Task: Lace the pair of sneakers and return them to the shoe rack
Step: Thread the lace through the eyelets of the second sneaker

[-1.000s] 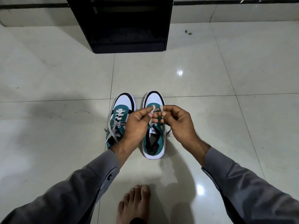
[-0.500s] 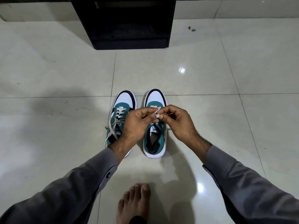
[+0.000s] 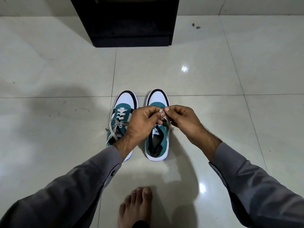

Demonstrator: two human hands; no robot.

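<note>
Two teal, white and black sneakers stand side by side on the floor, toes pointing away from me. The left sneaker (image 3: 122, 111) is laced with a pale lace whose ends hang loose on its left side. Over the right sneaker (image 3: 157, 139), my left hand (image 3: 143, 122) and my right hand (image 3: 182, 119) meet above the tongue. Both pinch the pale shoelace (image 3: 165, 118) between thumb and fingertips. The hands hide the right shoe's eyelets. Its heel opening shows behind my wrists.
A black shoe rack (image 3: 130, 22) stands against the wall straight ahead, its low opening dark. Glossy pale floor tiles (image 3: 213, 79) surround the shoes. My bare foot (image 3: 136, 206) rests on the floor near the bottom edge.
My hands have drawn closer together over the right sneaker's tongue, the fingertips now pinching the lace at one spot. The shoes have stayed where they were.
</note>
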